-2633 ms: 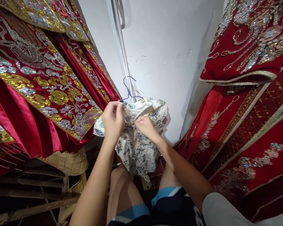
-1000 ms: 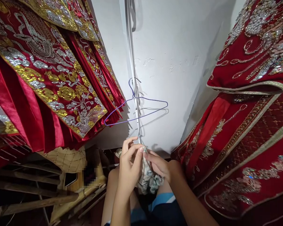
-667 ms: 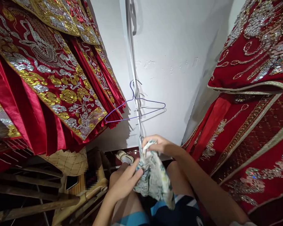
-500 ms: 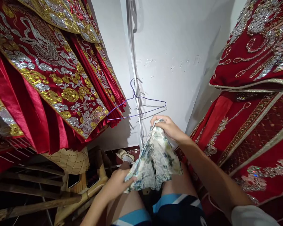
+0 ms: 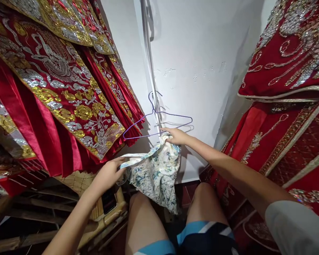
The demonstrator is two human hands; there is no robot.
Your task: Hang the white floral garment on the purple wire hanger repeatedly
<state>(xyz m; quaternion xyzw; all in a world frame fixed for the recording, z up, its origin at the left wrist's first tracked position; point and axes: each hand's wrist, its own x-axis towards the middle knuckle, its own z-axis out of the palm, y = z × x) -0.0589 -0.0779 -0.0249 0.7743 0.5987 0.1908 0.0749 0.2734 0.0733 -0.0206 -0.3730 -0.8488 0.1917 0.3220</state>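
A white garment with a blue-green floral print (image 5: 156,170) hangs between my two hands, above my knees. My left hand (image 5: 110,173) grips a strap-like edge of it at the left. At its upper right corner, my right hand (image 5: 174,136) pinches the fabric, close to the lower bar of a purple wire hanger (image 5: 174,114). The hanger hangs in front of the white wall, with no garment on it. Whether my right fingertips touch the hanger bar I cannot tell.
Red embroidered garments (image 5: 82,109) hang at the left, and beaded red ones (image 5: 276,134) at the right. A white pole (image 5: 149,53) runs down the wall (image 5: 199,42). A phone (image 5: 108,201) lies on a bamboo seat (image 5: 121,200) at the lower left.
Both hands have moved left, the left one also up, spreading the garment's top edge. The right hand is now nearer the hanger bar. The view has shifted slightly.
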